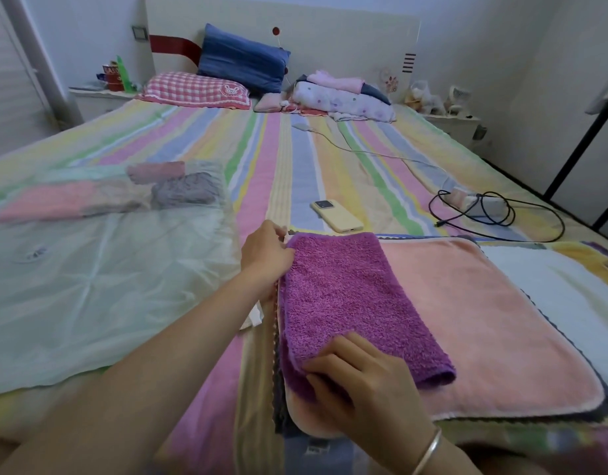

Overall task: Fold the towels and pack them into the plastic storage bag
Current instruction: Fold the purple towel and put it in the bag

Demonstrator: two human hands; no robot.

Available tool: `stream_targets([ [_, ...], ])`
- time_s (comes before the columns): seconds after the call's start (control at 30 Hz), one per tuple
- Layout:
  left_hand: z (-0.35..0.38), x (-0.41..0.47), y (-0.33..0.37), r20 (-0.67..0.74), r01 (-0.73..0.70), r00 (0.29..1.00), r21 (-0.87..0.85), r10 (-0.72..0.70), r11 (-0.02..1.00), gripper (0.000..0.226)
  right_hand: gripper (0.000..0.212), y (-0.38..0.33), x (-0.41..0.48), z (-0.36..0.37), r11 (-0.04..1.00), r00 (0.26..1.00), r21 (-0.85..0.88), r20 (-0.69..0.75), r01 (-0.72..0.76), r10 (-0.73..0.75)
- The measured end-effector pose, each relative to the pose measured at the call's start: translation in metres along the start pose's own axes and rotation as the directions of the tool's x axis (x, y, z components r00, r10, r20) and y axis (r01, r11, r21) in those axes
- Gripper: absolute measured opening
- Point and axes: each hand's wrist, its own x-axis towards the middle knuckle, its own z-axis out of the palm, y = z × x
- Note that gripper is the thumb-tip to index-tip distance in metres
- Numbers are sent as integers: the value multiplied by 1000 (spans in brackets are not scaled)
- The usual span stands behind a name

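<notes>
Lying folded on the pink towel (484,320) atop a flat stack on the striped bed (295,149), the purple towel (347,296) was held at both ends: the left hand (266,250) pinched its far corner, and the right hand (357,375) gripped its near corner with curled fingers. The plastic storage bag (90,286) lay flat just left of the stack, with folded towels (124,190) showing through its far end

A purple towel (350,303) lies on a pink towel (484,320). The bedsheet (295,149) is pastel-striped (far pillows (196,89): pink gingham, blue).
</notes>
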Motion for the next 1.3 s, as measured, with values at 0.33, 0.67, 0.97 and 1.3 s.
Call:
stream_targets([
  [0.33, 1, -14, -18, -136, -96, 985, 45, 102, 994, 26, 19, 3, -10, -6, 996, 996, -56, 68, 65, -61],
  [0.67, 4, -151, -18, 576, -836, 509, 154, 639, 527, 66, 75, 51, -61, -53, 950, 945, -255, 224, -181, 240],
  [0.97, -11, -159, -36, 438, -887, 461, 247, 772, 390, 76, 54, 71, -65, -57, 912, 975, -406, 175, -56, 138],
  [1.3, -18, -164, -46, 170, -656, 734, -76, 658, 751, 51, 52, 82, -63, -59, 938, 916, -35, 205, -346, 345],
])
